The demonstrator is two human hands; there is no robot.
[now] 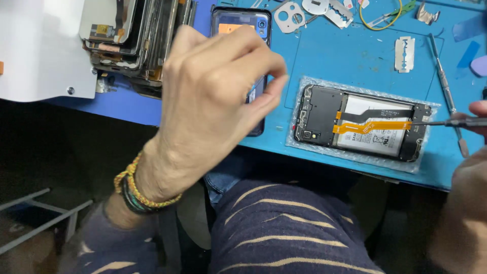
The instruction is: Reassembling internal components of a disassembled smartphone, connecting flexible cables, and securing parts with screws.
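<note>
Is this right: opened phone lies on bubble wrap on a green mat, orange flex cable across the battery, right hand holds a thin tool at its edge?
Not quite. The head view shows the mat is blue, not green. The rest holds: opened phone on bubble wrap, orange flex cable across the battery, right hand holding the thin tool.

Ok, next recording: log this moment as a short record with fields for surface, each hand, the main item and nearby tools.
surface: blue work mat on a bench
left hand: left hand raised above the bench edge, fingers pinched together, in front of a dark phone back cover; anything pinched is too small to tell
right hand: right hand at the right edge, holding a thin screwdriver
main item: opened phone lying on clear wrap, battery and orange flex cable showing
tool contact: screwdriver tip at the phone's right end
nearby: razor blade, metal spudger, stack of phone frames
</note>
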